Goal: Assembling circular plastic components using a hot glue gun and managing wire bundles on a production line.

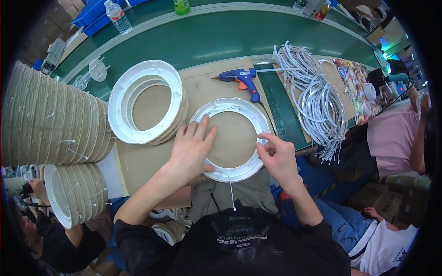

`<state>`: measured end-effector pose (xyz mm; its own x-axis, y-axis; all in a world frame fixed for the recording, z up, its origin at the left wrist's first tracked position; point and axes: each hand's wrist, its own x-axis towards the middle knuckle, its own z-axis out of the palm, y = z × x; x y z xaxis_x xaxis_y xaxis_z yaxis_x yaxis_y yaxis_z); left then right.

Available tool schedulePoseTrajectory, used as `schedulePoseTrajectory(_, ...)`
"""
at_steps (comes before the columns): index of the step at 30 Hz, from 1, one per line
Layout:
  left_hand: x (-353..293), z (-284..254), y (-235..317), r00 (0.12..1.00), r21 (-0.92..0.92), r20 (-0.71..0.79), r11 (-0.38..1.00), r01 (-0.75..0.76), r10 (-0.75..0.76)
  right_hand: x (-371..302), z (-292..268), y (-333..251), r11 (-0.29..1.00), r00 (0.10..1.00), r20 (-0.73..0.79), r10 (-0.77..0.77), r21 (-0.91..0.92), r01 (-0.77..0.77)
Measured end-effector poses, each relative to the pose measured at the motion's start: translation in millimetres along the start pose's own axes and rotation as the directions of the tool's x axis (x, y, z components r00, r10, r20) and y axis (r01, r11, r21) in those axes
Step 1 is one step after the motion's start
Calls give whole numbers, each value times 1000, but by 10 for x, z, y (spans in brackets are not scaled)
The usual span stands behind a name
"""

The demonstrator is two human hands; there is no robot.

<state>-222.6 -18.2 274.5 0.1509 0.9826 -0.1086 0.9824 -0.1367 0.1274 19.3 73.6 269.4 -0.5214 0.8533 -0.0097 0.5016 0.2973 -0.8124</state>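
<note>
A white ring-shaped lamp frame (pixel 221 173) lies on the cardboard in front of me. A thin white lead (pixel 231 191) with a small plug hangs from its near edge, and a thin strip seems to run along its inner channel. My left hand (pixel 191 149) lies spread over the ring's left side, fingertips on the rim. At the right side of the ring my right hand (pixel 278 158) is curled, with thumb and forefinger closed at its inner edge. Just beyond the ring rests a blue glue gun (pixel 244 82) with an orange trigger and a glue stick in its back.
A short stack of ring frames (pixel 119 99) stands left of the work. Taller cord-wrapped stacks (pixel 55 115) rise farther left. A bundle of white light strips (pixel 317 101) lies at right. Bottles (pixel 118 17) stand along the far side. Co-workers (pixel 396 133) sit at both sides.
</note>
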Motion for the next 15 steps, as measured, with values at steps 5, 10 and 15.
schedulePoseTrajectory(5, -6, -5, -2, 1000, -46, 13, 999, 5, -4, 1, 6, -40, 999, 1000, 5, -21, 49, 20)
schedulePoseTrajectory(10, -36, 46, -26, 1000, -16, -27, 1000, -1, 1, -15, 67, -88, 988, 1000, -24, -10, 155, 14)
schedulePoseTrajectory(15, -24, 36, -33, 1000, -16, -17, 1000, 14, -15, 30, 61, -119, 989, 1000, -13, -21, 145, 22)
